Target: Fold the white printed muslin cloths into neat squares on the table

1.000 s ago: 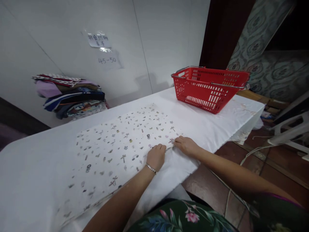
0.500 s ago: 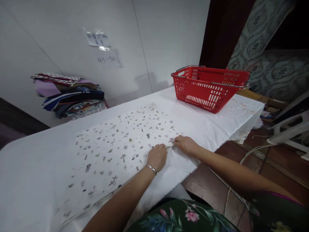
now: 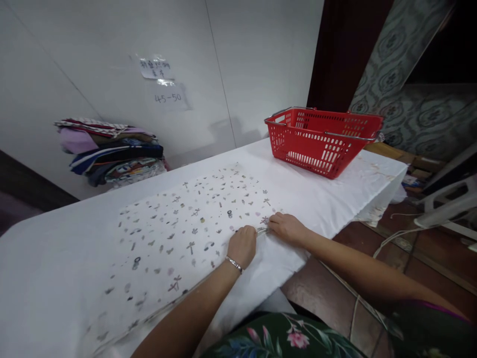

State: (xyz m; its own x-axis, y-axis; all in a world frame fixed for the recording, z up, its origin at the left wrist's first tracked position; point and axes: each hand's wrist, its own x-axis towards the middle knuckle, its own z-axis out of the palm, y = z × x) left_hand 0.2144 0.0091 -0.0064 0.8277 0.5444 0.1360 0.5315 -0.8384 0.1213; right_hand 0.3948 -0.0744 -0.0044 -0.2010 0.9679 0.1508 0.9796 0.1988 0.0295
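A white cloth with small printed palm trees and other shapes (image 3: 179,238) lies spread flat over the table. Along its near edge, toward the right end, my left hand (image 3: 243,244) is closed on the hem, a bracelet on its wrist. My right hand (image 3: 285,227) pinches the same edge at the near right corner, a short way from the left hand. Between the two hands a strip of the hem is slightly raised. The fingertips of both hands are partly hidden by the knuckles.
A red plastic basket (image 3: 324,141) with metal handles stands at the table's back right. Behind the white-covered table (image 3: 40,248), at the left, is a stack of folded clothes (image 3: 115,151). Paper notes (image 3: 167,97) hang on the wall. A white chair (image 3: 447,209) and cables are at the right.
My left hand has closed more tightly on the cloth's hem, and the edge between the hands has lifted a little. The view has shifted slightly upward.
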